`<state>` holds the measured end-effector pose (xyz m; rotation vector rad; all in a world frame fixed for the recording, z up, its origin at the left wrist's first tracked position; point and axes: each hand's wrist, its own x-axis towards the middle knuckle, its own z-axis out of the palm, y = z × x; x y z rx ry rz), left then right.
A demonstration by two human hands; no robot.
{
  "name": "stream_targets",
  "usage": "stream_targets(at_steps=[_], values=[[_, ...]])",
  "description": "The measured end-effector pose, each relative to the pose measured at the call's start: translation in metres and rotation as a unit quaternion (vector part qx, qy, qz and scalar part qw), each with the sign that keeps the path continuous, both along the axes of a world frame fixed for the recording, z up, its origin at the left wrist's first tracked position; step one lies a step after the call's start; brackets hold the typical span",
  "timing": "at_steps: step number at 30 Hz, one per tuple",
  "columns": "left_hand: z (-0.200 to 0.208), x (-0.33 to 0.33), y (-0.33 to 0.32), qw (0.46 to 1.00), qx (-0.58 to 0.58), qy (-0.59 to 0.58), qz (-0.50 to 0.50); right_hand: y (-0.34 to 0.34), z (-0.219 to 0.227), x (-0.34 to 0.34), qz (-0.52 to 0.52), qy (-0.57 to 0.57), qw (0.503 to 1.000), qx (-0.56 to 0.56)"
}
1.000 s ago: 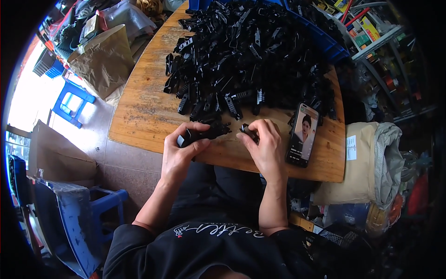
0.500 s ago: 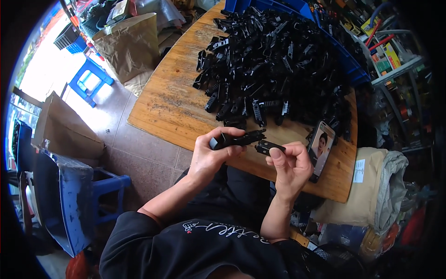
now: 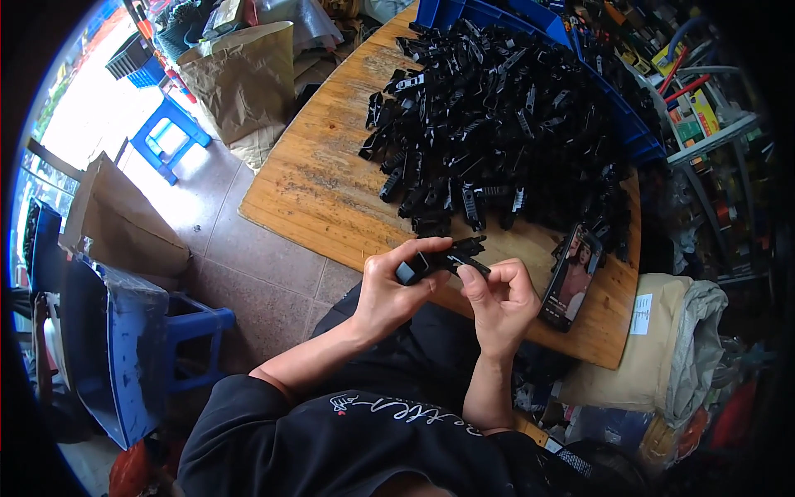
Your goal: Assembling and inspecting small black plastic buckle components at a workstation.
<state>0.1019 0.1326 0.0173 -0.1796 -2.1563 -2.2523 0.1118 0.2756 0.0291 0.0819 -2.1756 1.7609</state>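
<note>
Two hands bring black plastic pieces together over the near edge of a wooden counter
At the left, on the tiled floor (image 3: 248, 248), a blue stool (image 3: 159, 149) stands beyond an open brown carton (image 3: 124, 219), with a crumpled paper bag (image 3: 248, 83) farther off; then comes the bare, worn left part of the counter (image 3: 302, 178). The left hand (image 3: 389, 290) is closed around a black housing (image 3: 421, 265), its slim end pointing right, and the right hand (image 3: 501, 311) pinches a small black piece (image 3: 475, 269) between thumb and fingers; the two pieces overlap in view, and whether they are joined I cannot tell. Beyond them spreads a heap of black parts (image 3: 497, 124); to the right are a lit phone (image 3: 570, 282), a blue crate (image 3: 638, 137) on the far side, and a tan sack (image 3: 617, 356) nearer
</note>
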Motion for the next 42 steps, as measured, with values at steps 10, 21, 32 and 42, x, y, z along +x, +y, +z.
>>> stream_targets(at_steps=[10,21,32,42], values=[[0.009,-0.006,-0.010,0.976,0.175,-0.131,0.011,0.005,-0.001,-0.010,0.025,0.013,0.999,0.041],[-0.013,-0.016,-0.024,0.880,0.444,-0.163,-0.037,-0.033,-0.021,-0.011,0.171,0.011,0.982,-0.085],[-0.003,-0.116,-0.078,0.985,0.002,0.075,0.153,-0.016,-0.017,-0.009,0.117,0.089,0.982,0.116],[-0.010,-0.134,-0.090,0.884,-0.366,0.227,0.179,0.096,0.006,-0.008,-0.130,0.104,0.962,0.216]])
